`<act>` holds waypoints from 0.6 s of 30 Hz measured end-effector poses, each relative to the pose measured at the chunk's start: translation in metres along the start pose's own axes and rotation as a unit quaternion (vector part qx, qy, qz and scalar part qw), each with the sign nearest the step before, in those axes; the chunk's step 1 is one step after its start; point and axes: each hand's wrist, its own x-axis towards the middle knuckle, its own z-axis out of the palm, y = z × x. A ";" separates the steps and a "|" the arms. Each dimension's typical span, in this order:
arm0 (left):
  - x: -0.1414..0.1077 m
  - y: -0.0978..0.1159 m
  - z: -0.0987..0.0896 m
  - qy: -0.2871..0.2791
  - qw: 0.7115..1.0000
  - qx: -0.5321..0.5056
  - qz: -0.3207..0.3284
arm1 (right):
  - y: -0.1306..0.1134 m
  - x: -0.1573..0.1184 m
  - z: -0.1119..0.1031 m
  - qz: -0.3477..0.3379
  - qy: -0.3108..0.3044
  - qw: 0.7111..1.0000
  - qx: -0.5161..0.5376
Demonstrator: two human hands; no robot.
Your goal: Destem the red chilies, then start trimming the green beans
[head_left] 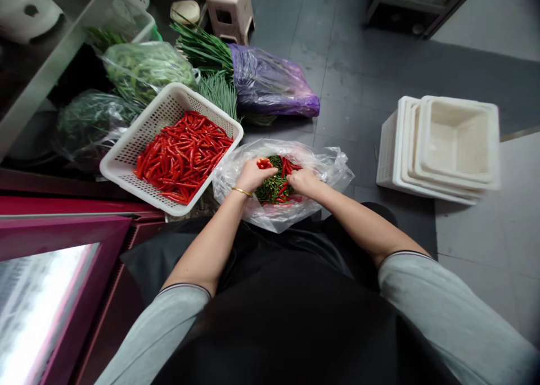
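Note:
A clear plastic bag (278, 219) lies open in front of me, holding green chili stems (270, 191) and some red chilies (288, 166). Over its left part, my left hand (254, 175) is curled around red chilies (264, 163). My right hand (302, 181) is closed at the bag's right side, with its fingers down among the chilies. Whatever it pinches is too small to make out. To the left, a white perforated basket (122, 163) tilts slightly and holds a big heap of red chilies (185, 157).
Bagged green vegetables (147, 67) and a purple bag (274, 81) of long green stalks lie beyond the basket. A pink stool (230, 8) stands behind them. Stacked white baskets (458, 143) are on the floor at right. A red-framed cabinet (63, 227) borders my left.

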 end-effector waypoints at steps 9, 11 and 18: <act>0.002 0.000 0.018 -0.062 0.971 0.157 0.166 | 0.020 -0.008 -0.030 -0.023 0.180 0.913 0.366; 0.000 0.001 0.014 -0.066 0.978 0.093 0.176 | 0.014 -0.010 -0.026 -0.023 0.206 0.840 0.501; -0.010 -0.010 -0.001 -0.101 0.962 0.203 0.152 | -0.019 0.005 -0.016 0.056 0.246 0.897 0.363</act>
